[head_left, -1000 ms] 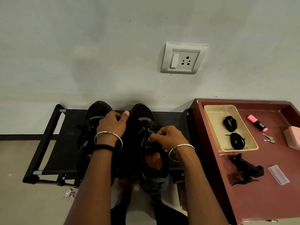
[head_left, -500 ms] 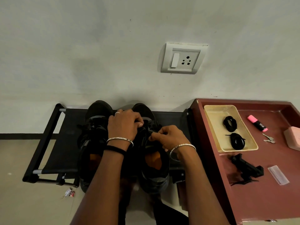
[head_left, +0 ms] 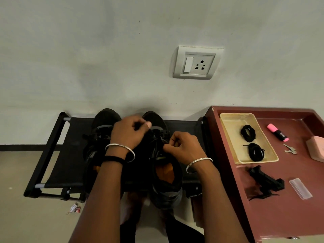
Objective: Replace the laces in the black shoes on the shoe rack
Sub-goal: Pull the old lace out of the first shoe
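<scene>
Left hand curled over the black shoe, pinching its lace; right hand pinches lace too, wrists low.

Home entryway: shoe rack, wall socket, keys on red table

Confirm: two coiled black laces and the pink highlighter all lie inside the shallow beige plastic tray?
No. The pink highlighter lies outside the shallow beige plastic tray, on the maroon table; the head view shows it. The two coiled black laces are inside.
</scene>
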